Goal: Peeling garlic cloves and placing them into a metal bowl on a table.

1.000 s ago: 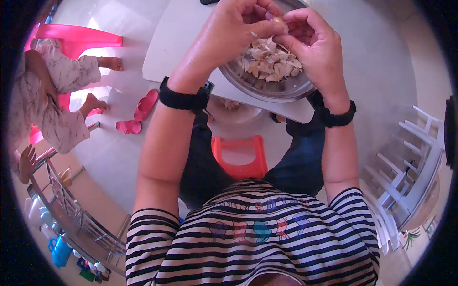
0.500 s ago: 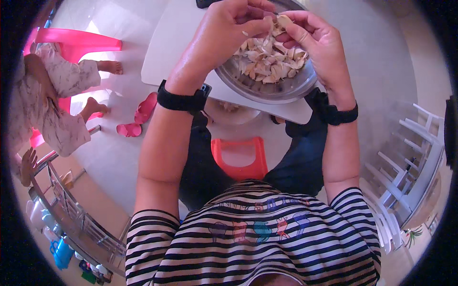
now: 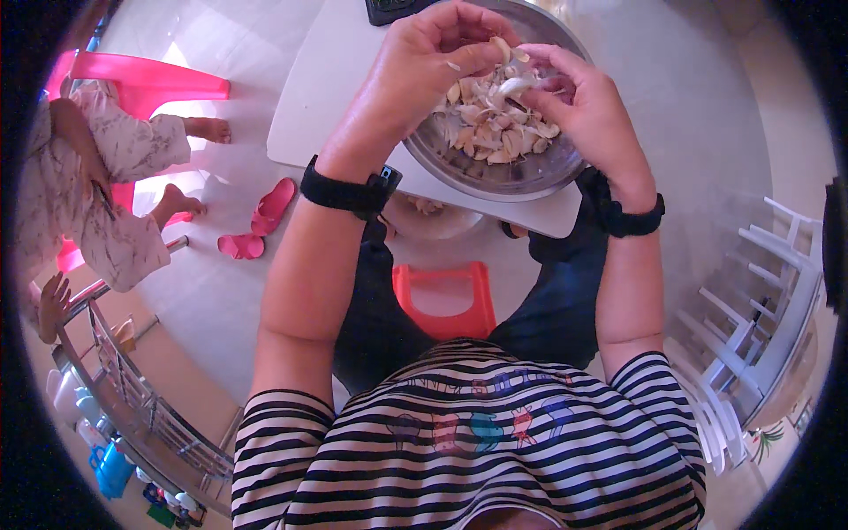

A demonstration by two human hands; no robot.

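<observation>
Over a round metal bowl (image 3: pixel 530 187) of garlic cloves (image 3: pixel 495 141) and loose papery skins, both my hands work close together. My left hand (image 3: pixel 442 49) pinches a garlic clove (image 3: pixel 501 48) between thumb and forefinger, and a scrap of skin sticks by its thumb. My right hand (image 3: pixel 590 97) is closed with a whitish peeled clove (image 3: pixel 514 87) at its thumb tip; its forefinger reaches toward the left hand's clove. The curled fingers partly hide what lies in the right palm. Black bands circle both wrists.
The bowl stands on a white table (image 3: pixel 305 132) with a dark device (image 3: pixel 395 9) at its far edge. Below is a pale basin (image 3: pixel 433 221) with scraps, near a red stool (image 3: pixel 446 305). Pink sandals (image 3: pixel 269 212), a seated person (image 3: pixel 115 150) and white chairs (image 3: pixel 760 309) stand around.
My right hand has drawn down and slightly away from the left, its thumb and forefinger wider apart. The left hand keeps its pinch. The whole view has shifted a little.
</observation>
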